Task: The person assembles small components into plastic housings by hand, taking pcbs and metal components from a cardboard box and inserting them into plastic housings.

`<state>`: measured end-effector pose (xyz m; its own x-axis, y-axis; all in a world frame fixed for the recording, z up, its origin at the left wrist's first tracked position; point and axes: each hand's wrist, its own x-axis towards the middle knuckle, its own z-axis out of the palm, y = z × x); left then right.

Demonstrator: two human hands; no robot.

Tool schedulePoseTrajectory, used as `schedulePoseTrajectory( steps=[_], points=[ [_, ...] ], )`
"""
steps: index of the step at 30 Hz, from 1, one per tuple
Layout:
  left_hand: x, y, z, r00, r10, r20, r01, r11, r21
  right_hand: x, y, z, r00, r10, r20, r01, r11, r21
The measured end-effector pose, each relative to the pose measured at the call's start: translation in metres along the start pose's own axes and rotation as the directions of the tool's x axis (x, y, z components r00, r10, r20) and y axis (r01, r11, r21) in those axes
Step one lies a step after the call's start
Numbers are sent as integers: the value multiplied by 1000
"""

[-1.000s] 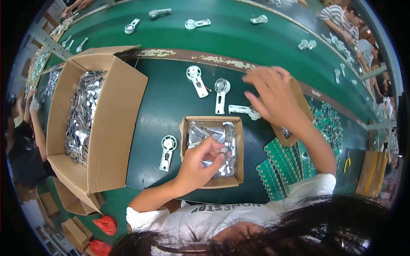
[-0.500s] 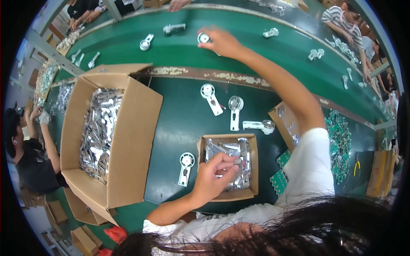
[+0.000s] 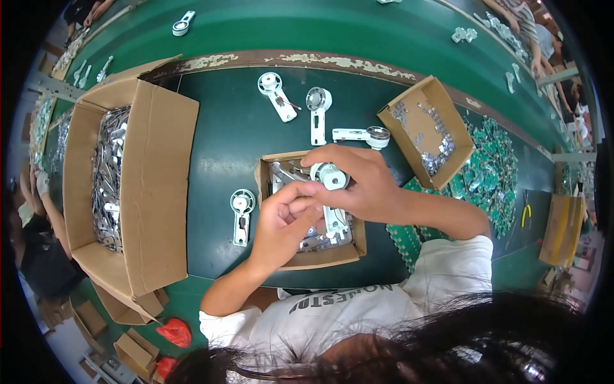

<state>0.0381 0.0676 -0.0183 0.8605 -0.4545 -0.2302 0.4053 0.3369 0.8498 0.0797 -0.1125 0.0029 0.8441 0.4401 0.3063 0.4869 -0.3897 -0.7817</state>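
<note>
1. Both hands meet over a small box [image 3: 300, 258] of metal parts at the middle of the dark green counter [image 3: 217, 141].
2. The right hand [image 3: 358, 189] has its grip clamped on a white bracket [image 3: 332, 192] with a round head, held upright above the box.
3. The left hand [image 3: 281, 221] presses in from the left, fingertips [image 3: 307, 190] pinched together against the bracket's round head; whether a small part sits between them cannot be told.
4. Just left of the left hand, a second bracket [image 3: 241, 214] lies flat on the counter.
5. Beyond the hands, three more brackets [image 3: 318, 109] lie side by side.
6. Far to the left of the grip stands a large carton [image 3: 160, 185] filled with metal pieces.
7. To the upper right of the right hand, an open box [image 3: 409, 109] holds small silvery bits, with green circuit boards [image 3: 492, 173] piled just beside it.
8. Past the counter's worn edge, a green belt [image 3: 358, 32] carries further brackets.
</note>
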Motion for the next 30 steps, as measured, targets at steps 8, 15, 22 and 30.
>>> schedulePoseTrajectory(
  steps=[8, 15, 22, 30],
  points=[
    [-2, 2, 1, 1000, -5, 27, 7, 998, -57, -2, 3, 4, 994, 114, -2, -113, 992, 63],
    [0, 5, 2, 997, -80, 17, 80, 996, -36, -1, 5, 4, 985, 169, 30, -171, 976, 131],
    [-5, -1, 8, 998, -59, 24, 60, 997, -54, -3, 8, 8, 1000, -20, 7, 18, 980, 197],
    [-14, -3, 18, 983, 181, 31, -183, 969, 164, -2, 10, 16, 988, -142, -63, 155, 943, 294]
  ],
)
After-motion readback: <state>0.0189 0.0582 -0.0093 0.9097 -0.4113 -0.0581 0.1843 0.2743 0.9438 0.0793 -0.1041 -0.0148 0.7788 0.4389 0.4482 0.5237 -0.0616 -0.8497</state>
